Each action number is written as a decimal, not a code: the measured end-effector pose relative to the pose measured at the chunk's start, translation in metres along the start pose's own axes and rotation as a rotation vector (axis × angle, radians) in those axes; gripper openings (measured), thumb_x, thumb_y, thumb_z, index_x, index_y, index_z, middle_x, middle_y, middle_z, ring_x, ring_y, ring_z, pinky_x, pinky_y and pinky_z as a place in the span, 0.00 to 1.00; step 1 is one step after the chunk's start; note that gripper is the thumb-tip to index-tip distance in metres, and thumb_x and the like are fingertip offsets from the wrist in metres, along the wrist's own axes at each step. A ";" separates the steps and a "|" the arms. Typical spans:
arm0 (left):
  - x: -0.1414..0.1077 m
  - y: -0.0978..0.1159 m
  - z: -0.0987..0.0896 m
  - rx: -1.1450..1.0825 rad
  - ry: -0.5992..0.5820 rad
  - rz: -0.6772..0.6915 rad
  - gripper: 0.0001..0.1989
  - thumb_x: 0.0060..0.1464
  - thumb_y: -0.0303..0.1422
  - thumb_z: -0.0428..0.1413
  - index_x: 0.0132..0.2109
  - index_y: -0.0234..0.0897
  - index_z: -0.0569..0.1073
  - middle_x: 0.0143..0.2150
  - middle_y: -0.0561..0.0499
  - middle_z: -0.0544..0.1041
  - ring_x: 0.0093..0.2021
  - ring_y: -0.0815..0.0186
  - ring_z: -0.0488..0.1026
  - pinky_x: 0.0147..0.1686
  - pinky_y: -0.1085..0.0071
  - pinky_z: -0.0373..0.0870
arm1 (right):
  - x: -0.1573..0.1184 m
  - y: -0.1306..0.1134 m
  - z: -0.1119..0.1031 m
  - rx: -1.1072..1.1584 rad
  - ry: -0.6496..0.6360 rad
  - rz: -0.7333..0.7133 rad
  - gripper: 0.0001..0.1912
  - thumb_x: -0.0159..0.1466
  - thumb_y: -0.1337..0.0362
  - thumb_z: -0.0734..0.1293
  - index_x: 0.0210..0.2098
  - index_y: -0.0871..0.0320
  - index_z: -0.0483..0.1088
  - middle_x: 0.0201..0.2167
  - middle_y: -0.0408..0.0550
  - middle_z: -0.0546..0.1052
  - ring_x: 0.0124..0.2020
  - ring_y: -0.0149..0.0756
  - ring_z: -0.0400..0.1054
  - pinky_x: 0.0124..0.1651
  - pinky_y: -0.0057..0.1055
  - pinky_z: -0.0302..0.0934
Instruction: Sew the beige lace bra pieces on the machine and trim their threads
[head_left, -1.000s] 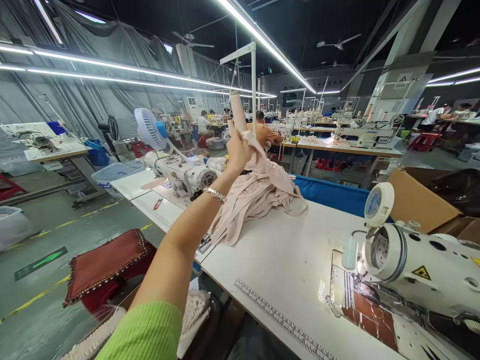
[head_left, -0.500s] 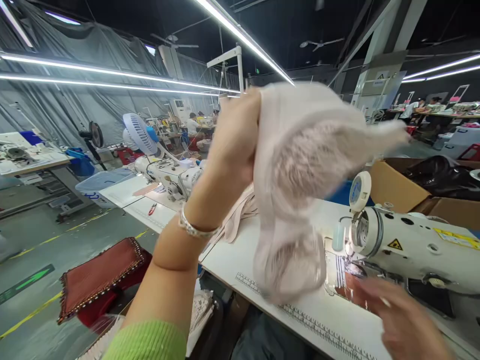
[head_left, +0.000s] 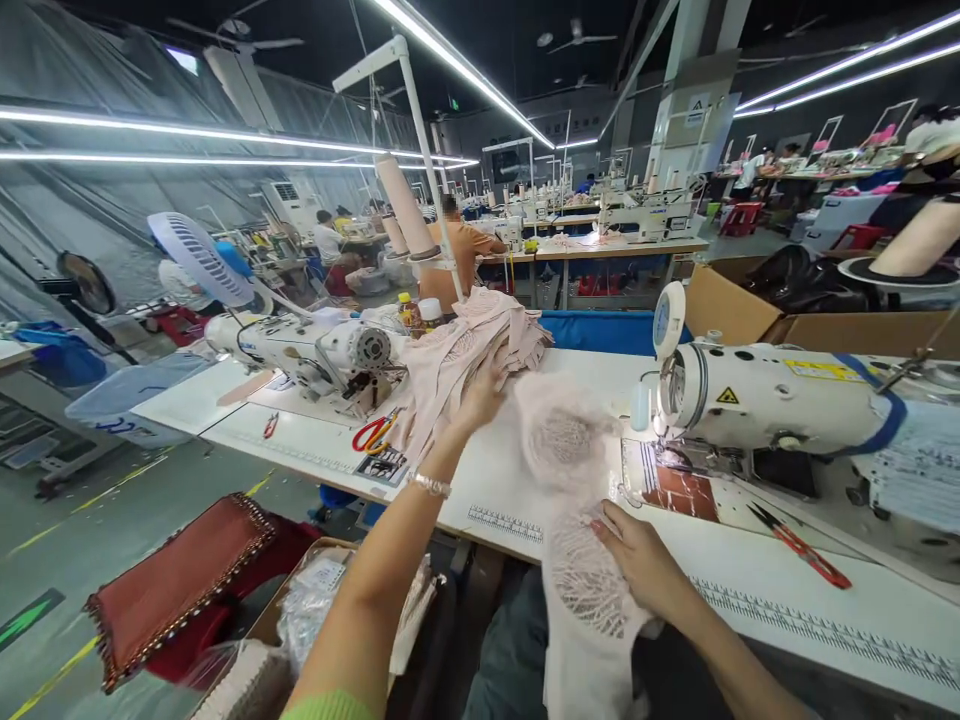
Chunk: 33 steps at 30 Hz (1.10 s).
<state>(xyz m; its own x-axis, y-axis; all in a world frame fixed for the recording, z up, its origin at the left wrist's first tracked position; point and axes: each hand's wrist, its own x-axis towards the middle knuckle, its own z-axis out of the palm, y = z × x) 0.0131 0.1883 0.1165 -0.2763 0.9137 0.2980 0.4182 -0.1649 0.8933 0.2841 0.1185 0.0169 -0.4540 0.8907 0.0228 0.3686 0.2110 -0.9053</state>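
One lace garment hangs over the near edge of the tabletop, pinched between the thumb and fingers of the right hand. Apart from it, farther forward, the left hand is just beside the fabric pile; blur hides whether it grips anything. Red snips lie right of the right hand, and orange-handled scissors left of the left hand. Beyond the pile sits a person in orange.
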 end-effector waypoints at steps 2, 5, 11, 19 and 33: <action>-0.032 -0.026 0.008 0.123 -0.050 -0.074 0.07 0.55 0.33 0.61 0.34 0.36 0.72 0.36 0.46 0.73 0.45 0.55 0.71 0.53 0.55 0.66 | 0.002 0.022 -0.002 -0.040 0.044 0.030 0.24 0.62 0.39 0.63 0.28 0.53 0.71 0.24 0.47 0.77 0.31 0.45 0.72 0.39 0.38 0.67; -0.097 -0.050 0.031 0.235 -0.198 -0.114 0.15 0.57 0.36 0.59 0.24 0.37 0.70 0.31 0.45 0.72 0.44 0.53 0.70 0.53 0.54 0.64 | -0.003 0.037 -0.002 -0.019 0.071 0.037 0.26 0.61 0.37 0.63 0.27 0.54 0.72 0.29 0.52 0.79 0.37 0.49 0.74 0.45 0.41 0.68; -0.189 -0.061 0.081 -0.133 -0.468 -0.266 0.27 0.49 0.57 0.63 0.36 0.34 0.80 0.38 0.44 0.79 0.41 0.55 0.72 0.44 0.63 0.67 | -0.014 0.036 0.008 0.509 0.007 0.112 0.28 0.62 0.37 0.66 0.43 0.56 0.77 0.34 0.51 0.80 0.42 0.47 0.75 0.51 0.42 0.68; -0.174 -0.062 0.085 -0.768 -0.420 -0.599 0.32 0.43 0.57 0.68 0.37 0.28 0.79 0.31 0.47 0.76 0.34 0.64 0.68 0.37 0.71 0.61 | -0.010 0.045 -0.024 -0.039 0.070 0.126 0.26 0.63 0.39 0.62 0.23 0.54 0.65 0.19 0.41 0.67 0.25 0.35 0.60 0.31 0.31 0.59; -0.154 -0.068 0.106 -0.376 -0.643 -0.420 0.35 0.55 0.67 0.47 0.27 0.37 0.61 0.26 0.54 0.60 0.31 0.67 0.54 0.33 0.70 0.56 | 0.008 0.054 0.009 0.096 0.202 0.228 0.30 0.65 0.33 0.52 0.24 0.52 0.53 0.22 0.39 0.59 0.27 0.34 0.56 0.31 0.32 0.55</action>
<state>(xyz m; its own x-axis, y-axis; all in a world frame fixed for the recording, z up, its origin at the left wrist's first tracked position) 0.1192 0.0978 -0.0262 0.2480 0.9411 -0.2300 0.0451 0.2260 0.9731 0.2929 0.1329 -0.0357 -0.1946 0.9747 -0.1102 0.3593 -0.0337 -0.9326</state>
